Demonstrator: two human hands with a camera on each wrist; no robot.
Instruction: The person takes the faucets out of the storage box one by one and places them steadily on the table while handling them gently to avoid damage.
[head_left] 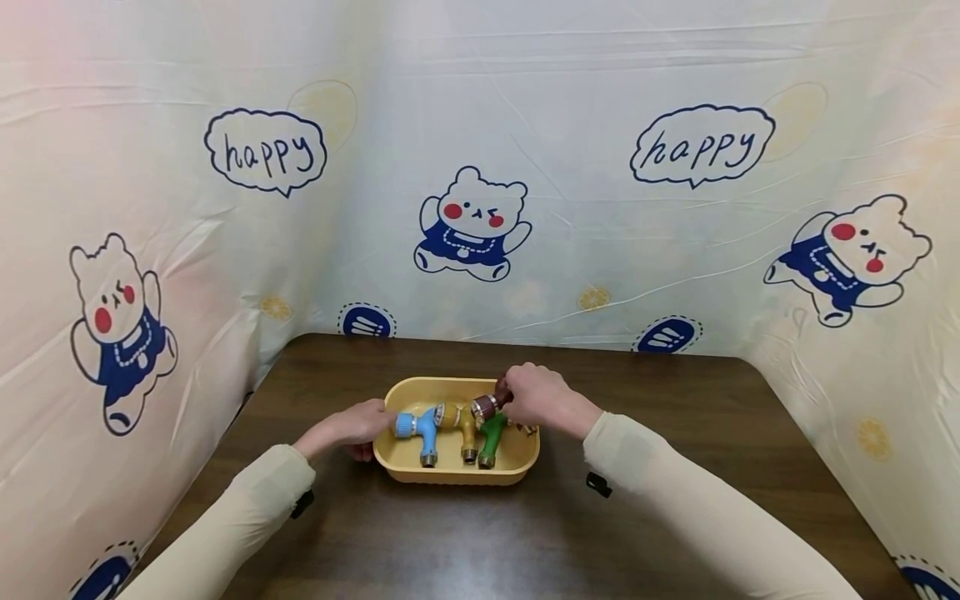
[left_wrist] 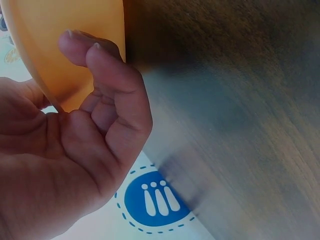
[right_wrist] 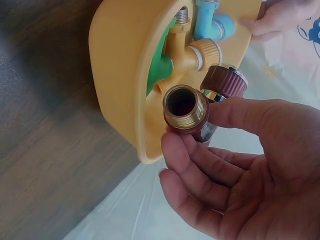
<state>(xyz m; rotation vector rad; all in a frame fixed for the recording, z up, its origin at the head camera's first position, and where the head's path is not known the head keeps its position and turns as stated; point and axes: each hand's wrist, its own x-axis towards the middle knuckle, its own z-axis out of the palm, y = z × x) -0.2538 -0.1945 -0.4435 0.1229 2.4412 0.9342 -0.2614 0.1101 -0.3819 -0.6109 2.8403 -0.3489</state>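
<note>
A yellow plastic basin [head_left: 457, 477] stands on the table with several faucets in it. Its left end is gripped by my left hand [head_left: 362, 423]: in the left wrist view the thumb goes over the rim and the curled fingers lie against the outer wall [left_wrist: 95, 25]. Over the basin's right part, my right hand [head_left: 543, 398] pinches a dark red faucet [right_wrist: 225, 82] between thumb and fingers, its brass threaded end [right_wrist: 186, 112] facing the wrist camera. Below it lie a blue faucet [head_left: 427, 433], a yellow faucet [head_left: 468, 429] and a green faucet [head_left: 491, 442].
The dark brown wooden table [head_left: 480, 542] extends all around the basin. A pale cloth curtain [head_left: 585, 250] printed with bears encloses the back and both sides. Small brass-coloured pieces [head_left: 529, 429] show at the basin's right end.
</note>
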